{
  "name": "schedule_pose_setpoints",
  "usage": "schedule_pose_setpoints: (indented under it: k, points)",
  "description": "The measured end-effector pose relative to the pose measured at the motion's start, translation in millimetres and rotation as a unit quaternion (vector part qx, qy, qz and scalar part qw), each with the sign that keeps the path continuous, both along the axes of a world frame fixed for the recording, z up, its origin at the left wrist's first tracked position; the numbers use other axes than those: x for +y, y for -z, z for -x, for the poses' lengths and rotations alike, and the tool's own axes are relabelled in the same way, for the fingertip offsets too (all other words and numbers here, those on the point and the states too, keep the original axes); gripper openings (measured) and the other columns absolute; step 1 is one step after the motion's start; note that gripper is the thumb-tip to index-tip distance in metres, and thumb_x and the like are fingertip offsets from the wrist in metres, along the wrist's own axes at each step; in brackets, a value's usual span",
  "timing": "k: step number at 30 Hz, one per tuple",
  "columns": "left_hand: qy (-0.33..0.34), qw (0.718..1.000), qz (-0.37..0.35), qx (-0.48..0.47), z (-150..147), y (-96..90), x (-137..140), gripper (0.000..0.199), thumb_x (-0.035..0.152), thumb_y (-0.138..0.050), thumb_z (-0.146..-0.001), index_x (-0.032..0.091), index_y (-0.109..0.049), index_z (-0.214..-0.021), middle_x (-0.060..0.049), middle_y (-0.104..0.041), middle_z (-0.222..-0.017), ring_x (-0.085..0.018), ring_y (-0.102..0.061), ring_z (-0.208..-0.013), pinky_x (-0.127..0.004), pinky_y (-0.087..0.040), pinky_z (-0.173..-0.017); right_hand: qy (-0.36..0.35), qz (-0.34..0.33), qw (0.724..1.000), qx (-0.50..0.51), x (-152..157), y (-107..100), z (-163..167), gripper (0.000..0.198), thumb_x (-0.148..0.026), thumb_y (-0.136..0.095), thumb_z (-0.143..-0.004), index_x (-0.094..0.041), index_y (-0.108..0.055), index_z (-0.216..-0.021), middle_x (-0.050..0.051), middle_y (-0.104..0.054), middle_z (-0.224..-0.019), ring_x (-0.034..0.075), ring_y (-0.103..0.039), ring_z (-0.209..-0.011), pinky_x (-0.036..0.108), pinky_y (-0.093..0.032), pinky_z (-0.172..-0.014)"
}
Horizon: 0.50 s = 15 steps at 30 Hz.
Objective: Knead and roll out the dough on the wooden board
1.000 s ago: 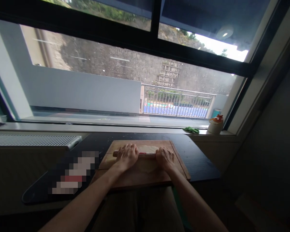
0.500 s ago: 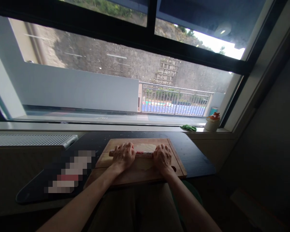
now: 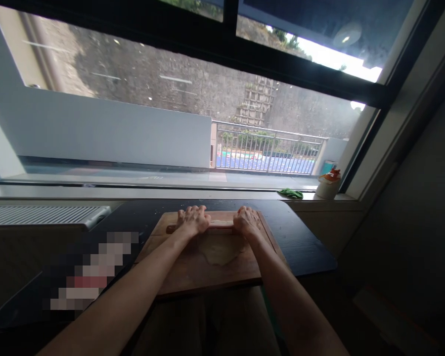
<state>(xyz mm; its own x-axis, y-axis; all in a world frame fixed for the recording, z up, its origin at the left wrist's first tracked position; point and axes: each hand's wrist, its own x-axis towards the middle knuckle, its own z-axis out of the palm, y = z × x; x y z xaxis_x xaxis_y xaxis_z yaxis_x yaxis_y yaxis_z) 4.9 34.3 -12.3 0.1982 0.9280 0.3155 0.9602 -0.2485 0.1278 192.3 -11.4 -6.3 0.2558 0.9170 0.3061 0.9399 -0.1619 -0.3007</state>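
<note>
A wooden rolling pin lies crosswise over a thin sheet of dough on a wooden cutting board. My left hand is closed around the pin's left part, and a bit of its end sticks out beyond the fingers. On the right part, my right hand is wrapped over the pin. Most of the dough shows on the near side of the pin, with a small strip beyond it. Both hands are close to the board's far edge.
The board rests on a dark table below a wide window. On the sill stand a white bottle with an orange top and a crumpled green cloth. A radiator is at the left. A blurred-out patch covers something on the table's left side.
Both hands have pushed the rolling pin away from me, toward the board's far edge. More dough now shows on the near side. The camera view has shifted slightly.
</note>
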Motion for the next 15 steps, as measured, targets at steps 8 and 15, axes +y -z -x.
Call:
schedule_pose_setpoints:
  k: [8, 15]
  points:
    - [0.070, 0.995, -0.067, 0.022, 12, 4.6, -65, 0.037, 0.039, -0.029, -0.089, 0.022, -0.061, -0.095, -0.008, -0.065, -0.109, -0.025, -0.054, -0.108, -0.042, -0.033, -0.094, -0.031, -0.039, 0.998, -0.028, -61, 8, 12, 0.032, -0.034, -0.033, -0.091, -0.021, -0.059, -0.105, 0.008, -0.057, -0.112, 0.024, -0.048, -0.106, 0.035, -0.034, -0.090]
    - [0.076, 0.995, -0.062, 0.022, 13, 3.9, -75, 0.042, 0.040, -0.029, -0.090, 0.020, -0.058, -0.112, -0.011, -0.060, -0.121, -0.026, -0.049, -0.116, -0.043, -0.032, -0.097, -0.038, -0.020, 0.998, -0.039, -77, 6, 15, 0.036, -0.036, -0.029, -0.092, -0.021, -0.059, -0.106, 0.008, -0.057, -0.115, 0.024, -0.046, -0.108, 0.037, -0.033, -0.092]
